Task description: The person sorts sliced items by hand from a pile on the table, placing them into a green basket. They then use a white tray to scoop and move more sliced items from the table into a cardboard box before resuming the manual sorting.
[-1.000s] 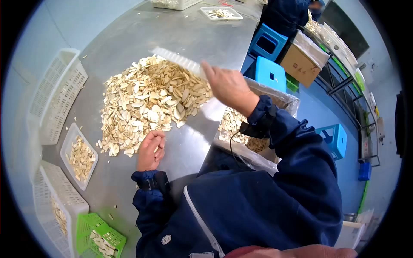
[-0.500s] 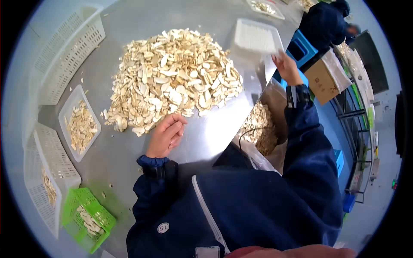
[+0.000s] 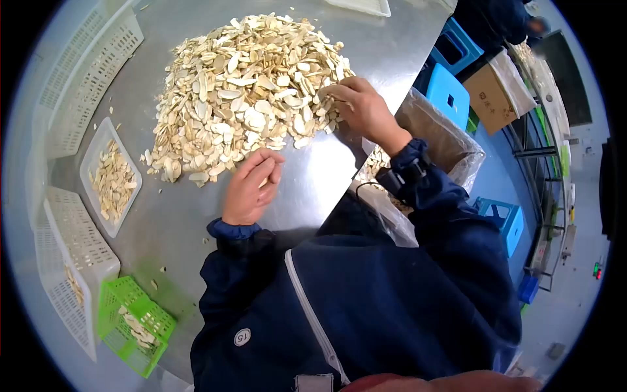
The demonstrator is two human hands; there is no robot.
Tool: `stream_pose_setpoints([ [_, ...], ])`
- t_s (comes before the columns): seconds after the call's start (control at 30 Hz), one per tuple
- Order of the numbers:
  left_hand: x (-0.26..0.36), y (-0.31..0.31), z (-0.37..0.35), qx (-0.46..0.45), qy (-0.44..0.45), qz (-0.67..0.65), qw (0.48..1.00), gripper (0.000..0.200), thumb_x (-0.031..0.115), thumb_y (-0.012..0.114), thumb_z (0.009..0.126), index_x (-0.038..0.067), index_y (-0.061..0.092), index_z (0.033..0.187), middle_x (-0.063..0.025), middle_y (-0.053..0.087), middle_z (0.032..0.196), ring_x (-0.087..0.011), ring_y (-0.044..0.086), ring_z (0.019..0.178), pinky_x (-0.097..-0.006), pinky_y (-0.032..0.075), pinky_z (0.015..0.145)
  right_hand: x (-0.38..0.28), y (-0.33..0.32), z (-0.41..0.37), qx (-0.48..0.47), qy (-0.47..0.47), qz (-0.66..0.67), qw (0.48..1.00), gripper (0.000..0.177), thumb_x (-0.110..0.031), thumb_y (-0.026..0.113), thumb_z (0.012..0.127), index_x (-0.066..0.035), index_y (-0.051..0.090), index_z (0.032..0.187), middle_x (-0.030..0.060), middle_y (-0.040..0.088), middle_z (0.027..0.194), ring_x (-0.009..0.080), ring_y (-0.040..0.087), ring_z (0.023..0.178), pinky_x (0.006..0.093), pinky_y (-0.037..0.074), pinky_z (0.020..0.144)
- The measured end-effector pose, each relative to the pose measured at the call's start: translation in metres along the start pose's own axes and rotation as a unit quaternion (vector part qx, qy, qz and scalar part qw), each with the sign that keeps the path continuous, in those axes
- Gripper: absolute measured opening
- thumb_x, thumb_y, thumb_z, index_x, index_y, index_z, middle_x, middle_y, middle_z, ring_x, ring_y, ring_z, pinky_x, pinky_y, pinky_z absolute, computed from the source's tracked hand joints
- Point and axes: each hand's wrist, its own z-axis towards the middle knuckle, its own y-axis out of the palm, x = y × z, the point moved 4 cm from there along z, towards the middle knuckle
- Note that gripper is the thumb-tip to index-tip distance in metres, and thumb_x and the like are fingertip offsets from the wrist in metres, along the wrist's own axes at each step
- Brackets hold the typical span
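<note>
A large heap of pale dried slices [image 3: 248, 98] lies on the metal table [image 3: 294, 206]. My right hand [image 3: 369, 114] reaches in at the heap's right edge, its bent fingers apart and their tips among the slices. Near the front edge of the heap is my left hand [image 3: 251, 189], with fingers curled and thumb against them. Whatever may be inside that grip is hidden. Left of the heap, a shallow white tray [image 3: 137, 186] holds a small pile of similar slices [image 3: 112, 183].
White perforated baskets [image 3: 98, 85] line the left side. A green basket [image 3: 124, 349] with some slices stands at the lower left. A plastic-lined container [image 3: 457, 153] of slices adjoins the table's right edge. Blue stools [image 3: 449, 95], a cardboard box [image 3: 493, 101] and another person [image 3: 493, 26] are beyond.
My right hand has moved from a white tray at the table's right edge to the heap. That tray has left its spot; a tray edge shows at the top. The view has shifted slightly.
</note>
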Motion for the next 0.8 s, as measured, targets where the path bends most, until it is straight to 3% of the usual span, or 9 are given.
stream_pose_setpoints([
  [0.23,-0.024,0.027,0.004,-0.046,-0.047,-0.063,0.996,0.020,0.019,0.048,0.111,0.003,0.057,0.119,-0.0018,0.056,0.088,-0.0027,0.038,0.054,-0.0181,0.029,0.046,-0.011,0.003,0.016,0.031,-0.063,-0.077,0.995,0.021,-0.012,0.073,0.088,-0.009,0.073,0.109,0.0110,0.069,0.118,0.0336,0.065,0.106,0.0424,0.055,0.092],
  [0.33,-0.030,0.024,0.010,-0.047,-0.048,-0.103,0.992,0.020,0.020,0.048,0.111,0.004,0.057,0.119,-0.0013,0.056,0.088,-0.0026,0.037,0.054,-0.0183,0.029,0.045,-0.007,0.001,0.013,0.061,-0.031,-0.015,0.998,0.020,-0.011,0.072,0.090,-0.010,0.074,0.110,0.0113,0.069,0.117,0.0362,0.064,0.108,0.0438,0.053,0.093],
  [0.43,-0.028,0.019,0.012,-0.044,-0.043,-0.113,0.992,0.021,0.020,0.048,0.111,0.003,0.057,0.118,-0.0008,0.056,0.087,-0.0024,0.037,0.054,-0.0182,0.029,0.044,-0.003,0.007,0.011,0.058,-0.040,-0.065,0.995,0.022,-0.015,0.074,0.088,-0.012,0.075,0.110,0.0084,0.069,0.120,0.0319,0.064,0.110,0.0414,0.054,0.094],
  [0.63,-0.026,0.018,0.011,-0.048,-0.026,-0.125,0.991,0.021,0.020,0.048,0.111,0.003,0.058,0.119,-0.0002,0.056,0.088,-0.0019,0.038,0.054,-0.0180,0.029,0.044,-0.014,0.015,0.026,0.056,-0.097,-0.082,0.990,0.024,-0.015,0.075,0.088,-0.014,0.076,0.112,0.0077,0.072,0.114,0.0351,0.065,0.104,0.0442,0.055,0.090],
  [0.73,-0.024,0.017,0.011,-0.049,-0.022,-0.129,0.990,0.022,0.021,0.048,0.112,0.003,0.058,0.119,0.0001,0.056,0.088,-0.0018,0.038,0.055,-0.0178,0.030,0.045,-0.019,0.006,0.022,0.061,0.006,-0.035,0.998,0.021,-0.016,0.073,0.098,-0.008,0.075,0.117,0.0098,0.074,0.109,0.0293,0.070,0.099,0.0398,0.057,0.085],
  [0.8,-0.026,0.016,0.012,-0.050,-0.017,-0.140,0.989,0.024,0.023,0.047,0.112,0.003,0.058,0.120,-0.0001,0.056,0.089,-0.0022,0.039,0.055,-0.0179,0.030,0.045,-0.010,0.012,0.015,-0.005,0.197,0.247,0.949,0.027,-0.018,0.071,0.101,-0.001,0.073,0.122,0.0084,0.075,0.104,0.0224,0.072,0.092,0.0349,0.057,0.081],
])
